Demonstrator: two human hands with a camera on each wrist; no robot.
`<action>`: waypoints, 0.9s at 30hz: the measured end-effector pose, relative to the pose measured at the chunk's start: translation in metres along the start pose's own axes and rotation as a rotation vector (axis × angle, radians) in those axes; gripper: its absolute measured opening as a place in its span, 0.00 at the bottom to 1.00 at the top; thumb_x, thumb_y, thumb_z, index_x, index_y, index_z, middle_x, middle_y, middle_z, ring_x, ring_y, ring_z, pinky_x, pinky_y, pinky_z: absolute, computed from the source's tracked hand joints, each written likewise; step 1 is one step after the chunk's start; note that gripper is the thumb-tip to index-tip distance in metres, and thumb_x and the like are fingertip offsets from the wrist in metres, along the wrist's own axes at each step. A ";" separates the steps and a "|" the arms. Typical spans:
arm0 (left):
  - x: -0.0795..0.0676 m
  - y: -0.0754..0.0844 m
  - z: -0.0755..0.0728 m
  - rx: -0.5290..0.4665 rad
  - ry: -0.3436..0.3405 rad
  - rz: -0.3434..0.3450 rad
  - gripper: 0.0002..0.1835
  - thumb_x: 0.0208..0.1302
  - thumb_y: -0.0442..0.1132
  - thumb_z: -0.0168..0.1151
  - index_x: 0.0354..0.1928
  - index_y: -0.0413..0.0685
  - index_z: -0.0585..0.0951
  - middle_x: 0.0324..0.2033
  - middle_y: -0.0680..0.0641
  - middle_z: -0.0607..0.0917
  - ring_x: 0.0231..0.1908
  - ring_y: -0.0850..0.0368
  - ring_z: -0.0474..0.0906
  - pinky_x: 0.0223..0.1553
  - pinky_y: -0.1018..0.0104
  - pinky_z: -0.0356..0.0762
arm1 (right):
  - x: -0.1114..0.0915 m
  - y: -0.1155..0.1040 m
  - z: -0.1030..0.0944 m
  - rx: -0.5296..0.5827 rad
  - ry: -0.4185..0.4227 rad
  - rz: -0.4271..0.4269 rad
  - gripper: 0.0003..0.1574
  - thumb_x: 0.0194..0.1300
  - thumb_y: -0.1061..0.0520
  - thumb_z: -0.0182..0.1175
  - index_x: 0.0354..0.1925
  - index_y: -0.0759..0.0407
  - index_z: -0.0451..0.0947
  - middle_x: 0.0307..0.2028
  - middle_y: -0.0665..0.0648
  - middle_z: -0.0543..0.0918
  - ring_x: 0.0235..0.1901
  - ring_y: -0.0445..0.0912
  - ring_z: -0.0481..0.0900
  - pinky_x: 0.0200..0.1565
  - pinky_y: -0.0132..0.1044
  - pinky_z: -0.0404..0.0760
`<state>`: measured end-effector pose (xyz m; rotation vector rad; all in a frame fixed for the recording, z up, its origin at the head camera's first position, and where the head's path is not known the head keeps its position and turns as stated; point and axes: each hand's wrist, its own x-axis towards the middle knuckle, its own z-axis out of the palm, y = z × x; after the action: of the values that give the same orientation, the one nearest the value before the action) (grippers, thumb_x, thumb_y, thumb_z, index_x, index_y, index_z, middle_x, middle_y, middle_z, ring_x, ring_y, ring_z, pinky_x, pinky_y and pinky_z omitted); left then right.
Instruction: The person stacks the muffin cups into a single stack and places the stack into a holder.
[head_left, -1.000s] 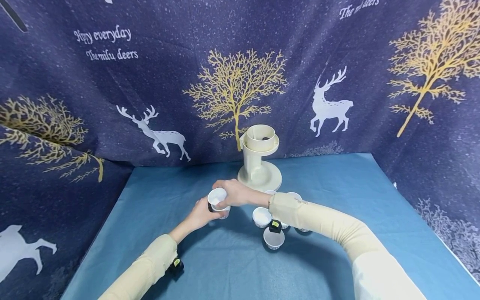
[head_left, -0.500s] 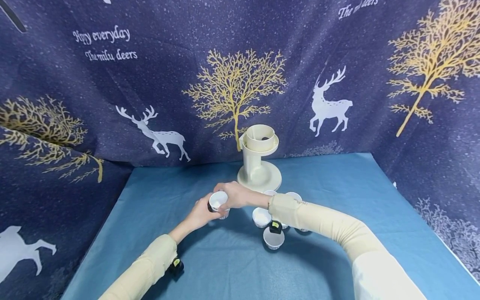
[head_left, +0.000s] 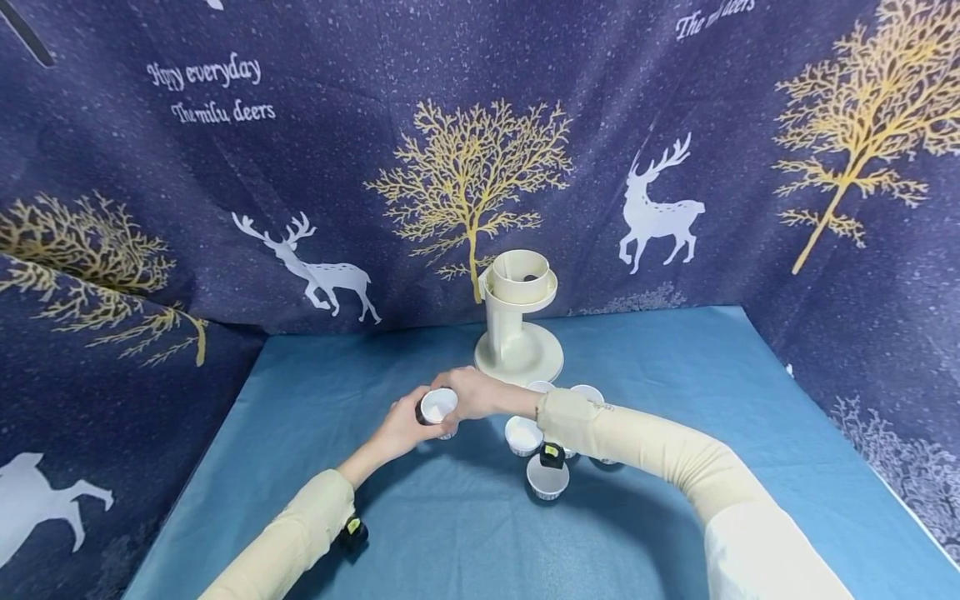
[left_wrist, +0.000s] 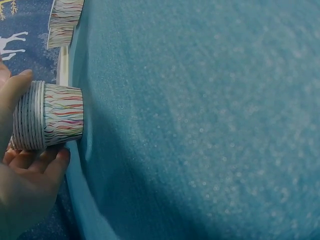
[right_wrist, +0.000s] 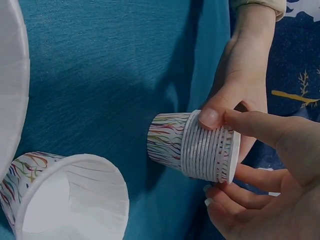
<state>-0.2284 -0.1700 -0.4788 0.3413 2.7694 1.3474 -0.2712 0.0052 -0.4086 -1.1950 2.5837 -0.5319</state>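
A stack of paper cups [head_left: 438,407], white inside with wavy coloured stripes outside, stands between both hands left of the table's middle. My left hand [head_left: 402,430] grips its side, thumb and fingers curled round the nested rims. From above and the right, my right hand [head_left: 474,394] holds the topmost rim, as the right wrist view shows with index finger and lower fingers on either side. Several rims are nested tightly together in the stack [left_wrist: 50,116], its base close over the blue cloth. Single paper cups [head_left: 523,435] stand right of the hands, some partly hidden under the right forearm.
Behind the hands stands a cream stand [head_left: 504,329] with a round base and a cylinder on top. Another paper cup [head_left: 547,478] stands in front of the right forearm. The blue cloth-covered table [head_left: 420,533] meets a dark printed curtain [head_left: 315,167] at the back.
The topmost paper cup has sunk down into the stack, and my right hand has come down slightly with it. My left hand keeps its hold in nearly the same place.
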 end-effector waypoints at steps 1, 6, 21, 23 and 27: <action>0.000 0.000 0.000 0.002 0.000 0.001 0.32 0.52 0.41 0.74 0.59 0.42 0.74 0.49 0.42 0.83 0.47 0.50 0.78 0.46 0.54 0.75 | 0.000 0.000 0.000 -0.001 -0.004 -0.001 0.32 0.51 0.52 0.75 0.55 0.57 0.78 0.50 0.54 0.84 0.49 0.48 0.80 0.49 0.37 0.76; 0.000 0.000 0.001 0.005 0.002 0.001 0.31 0.53 0.42 0.74 0.59 0.43 0.74 0.49 0.43 0.83 0.45 0.51 0.78 0.45 0.56 0.75 | 0.001 0.001 0.002 -0.010 -0.009 0.001 0.30 0.52 0.52 0.74 0.54 0.56 0.79 0.49 0.53 0.84 0.49 0.47 0.80 0.51 0.37 0.76; 0.000 0.001 0.000 0.013 -0.003 -0.008 0.32 0.52 0.41 0.74 0.59 0.43 0.74 0.50 0.42 0.82 0.48 0.49 0.78 0.46 0.53 0.74 | -0.002 0.001 0.001 0.025 0.012 0.085 0.39 0.50 0.50 0.75 0.59 0.59 0.74 0.50 0.54 0.85 0.47 0.45 0.82 0.48 0.34 0.77; 0.000 0.000 0.000 0.006 -0.003 0.000 0.32 0.52 0.41 0.74 0.59 0.42 0.74 0.50 0.42 0.82 0.48 0.48 0.78 0.47 0.52 0.74 | -0.002 0.002 0.001 0.035 0.019 0.071 0.33 0.49 0.50 0.76 0.52 0.57 0.78 0.47 0.51 0.85 0.44 0.43 0.81 0.45 0.32 0.76; 0.000 0.000 0.000 0.000 -0.002 0.010 0.32 0.52 0.41 0.74 0.59 0.42 0.74 0.51 0.42 0.82 0.48 0.48 0.78 0.48 0.52 0.74 | -0.002 0.003 0.002 0.031 0.023 0.062 0.27 0.49 0.50 0.76 0.47 0.54 0.80 0.45 0.50 0.85 0.42 0.42 0.81 0.43 0.31 0.75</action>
<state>-0.2287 -0.1700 -0.4791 0.3568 2.7695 1.3489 -0.2715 0.0078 -0.4117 -1.1010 2.6130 -0.5736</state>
